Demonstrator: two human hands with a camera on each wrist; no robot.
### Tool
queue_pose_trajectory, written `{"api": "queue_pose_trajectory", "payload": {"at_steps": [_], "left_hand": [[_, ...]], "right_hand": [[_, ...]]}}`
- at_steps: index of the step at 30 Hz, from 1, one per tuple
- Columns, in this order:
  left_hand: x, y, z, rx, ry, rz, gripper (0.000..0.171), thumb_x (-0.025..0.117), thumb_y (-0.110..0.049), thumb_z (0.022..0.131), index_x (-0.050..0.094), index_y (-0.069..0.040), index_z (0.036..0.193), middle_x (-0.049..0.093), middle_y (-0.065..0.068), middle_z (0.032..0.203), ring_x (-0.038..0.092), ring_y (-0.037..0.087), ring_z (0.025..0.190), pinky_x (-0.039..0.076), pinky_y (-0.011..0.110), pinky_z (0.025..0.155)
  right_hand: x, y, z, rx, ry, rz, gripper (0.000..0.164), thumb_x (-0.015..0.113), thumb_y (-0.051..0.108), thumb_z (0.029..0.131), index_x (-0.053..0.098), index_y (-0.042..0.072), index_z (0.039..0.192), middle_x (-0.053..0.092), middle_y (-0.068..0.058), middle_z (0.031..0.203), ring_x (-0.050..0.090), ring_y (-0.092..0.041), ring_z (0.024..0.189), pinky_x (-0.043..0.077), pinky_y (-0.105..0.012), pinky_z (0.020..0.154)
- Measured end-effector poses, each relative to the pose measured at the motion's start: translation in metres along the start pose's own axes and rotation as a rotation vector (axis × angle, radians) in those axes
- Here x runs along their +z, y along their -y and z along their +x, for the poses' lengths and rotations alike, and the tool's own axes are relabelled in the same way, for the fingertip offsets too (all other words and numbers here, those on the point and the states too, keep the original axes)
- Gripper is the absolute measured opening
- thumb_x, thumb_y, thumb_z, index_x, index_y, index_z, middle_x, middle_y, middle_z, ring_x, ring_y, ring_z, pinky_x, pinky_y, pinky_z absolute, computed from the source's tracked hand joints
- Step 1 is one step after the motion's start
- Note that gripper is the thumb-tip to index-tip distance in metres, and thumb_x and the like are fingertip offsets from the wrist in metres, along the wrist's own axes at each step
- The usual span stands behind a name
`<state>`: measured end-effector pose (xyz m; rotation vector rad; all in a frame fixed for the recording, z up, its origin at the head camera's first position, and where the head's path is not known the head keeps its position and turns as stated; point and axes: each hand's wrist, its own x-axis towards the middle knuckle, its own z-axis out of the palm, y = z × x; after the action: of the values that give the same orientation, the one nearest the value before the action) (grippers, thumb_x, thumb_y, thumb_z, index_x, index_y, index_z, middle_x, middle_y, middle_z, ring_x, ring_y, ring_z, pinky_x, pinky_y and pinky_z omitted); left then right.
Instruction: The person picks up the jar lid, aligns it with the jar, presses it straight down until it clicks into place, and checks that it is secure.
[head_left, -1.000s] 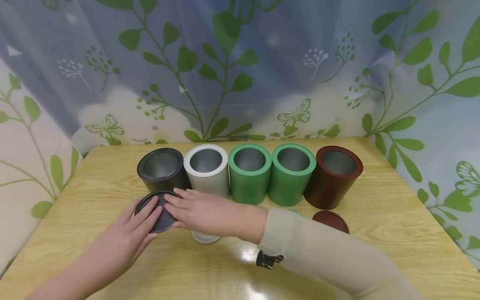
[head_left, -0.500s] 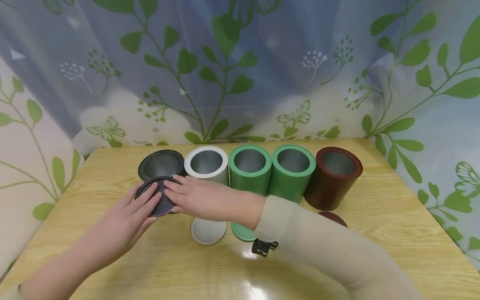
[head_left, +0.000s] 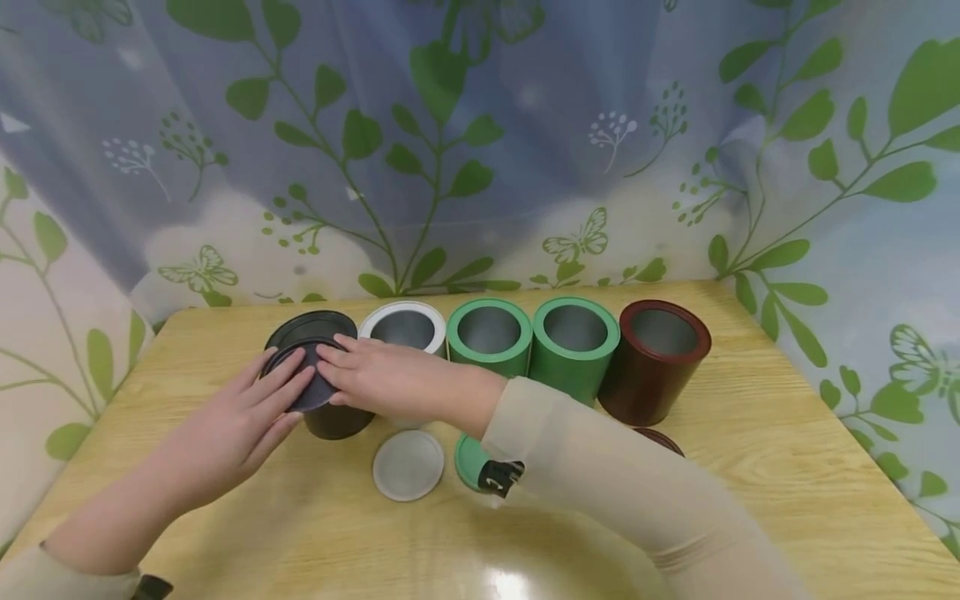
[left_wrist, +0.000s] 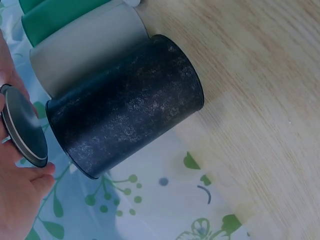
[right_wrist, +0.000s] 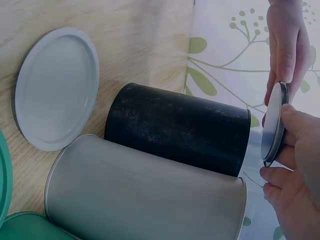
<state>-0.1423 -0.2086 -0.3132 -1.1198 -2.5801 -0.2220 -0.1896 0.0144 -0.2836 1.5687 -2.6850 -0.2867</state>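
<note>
Both hands hold a round black lid (head_left: 318,395) by its edge, slightly tilted over the near part of the open-topped black can (head_left: 337,422). The left hand (head_left: 217,437) grips it from the left, fingers across its top. From the right, the right hand (head_left: 393,379) has its fingertips on top of the lid. In the right wrist view, a gap shows between the lid (right_wrist: 273,122) and the black can's mouth (right_wrist: 245,145); fingers and thumbs pinch the rim from both faces. The left wrist view also shows the lid (left_wrist: 25,125) apart from the can (left_wrist: 125,107).
To the right of the black can stand a white can (head_left: 442,321), two green cans (head_left: 489,354) and a dark red can (head_left: 641,387), all open. A white lid (head_left: 408,467), a green lid (head_left: 468,458) and a partly hidden red lid (head_left: 662,440) lie in front. A leaf-patterned curtain (head_left: 480,167) hangs behind.
The hands have carried the black lid away from the body and slightly left, from in front of the black can to over its near part. The cans and other lids stay put.
</note>
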Motion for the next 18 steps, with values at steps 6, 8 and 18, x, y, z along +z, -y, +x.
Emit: {"api": "queue_pose_trajectory", "payload": {"at_steps": [6, 8, 18], "left_hand": [[0.002, 0.005, 0.004, 0.005, -0.013, -0.007, 0.049, 0.052, -0.023, 0.096, 0.043, -0.001, 0.139, 0.035, 0.021, 0.144, 0.026, 0.044, 0.132, 0.014, 0.042, 0.112], [0.002, 0.007, 0.005, 0.006, -0.015, -0.010, 0.049, 0.052, -0.023, 0.096, 0.043, -0.001, 0.139, 0.035, 0.022, 0.144, 0.027, 0.044, 0.132, 0.014, 0.042, 0.112], [0.004, 0.017, 0.008, -0.034, 0.032, -0.020, 0.048, 0.051, -0.023, 0.097, 0.042, -0.002, 0.139, 0.033, 0.021, 0.145, 0.024, 0.045, 0.133, 0.012, 0.042, 0.112]], "right_hand": [[0.000, -0.003, 0.005, 0.014, -0.003, -0.016, 0.052, 0.031, 0.036, 0.102, 0.030, 0.009, 0.146, 0.023, -0.007, 0.152, 0.020, -0.023, 0.139, 0.019, -0.029, 0.110], [-0.001, -0.005, 0.007, 0.015, -0.009, -0.021, 0.052, 0.032, 0.036, 0.102, 0.031, 0.009, 0.146, 0.024, -0.007, 0.152, 0.021, -0.024, 0.139, 0.020, -0.029, 0.110], [0.002, -0.011, 0.016, 0.045, 0.009, 0.067, 0.053, 0.030, 0.037, 0.102, 0.028, 0.009, 0.147, 0.021, -0.006, 0.153, 0.016, -0.023, 0.140, 0.018, -0.029, 0.111]]}}
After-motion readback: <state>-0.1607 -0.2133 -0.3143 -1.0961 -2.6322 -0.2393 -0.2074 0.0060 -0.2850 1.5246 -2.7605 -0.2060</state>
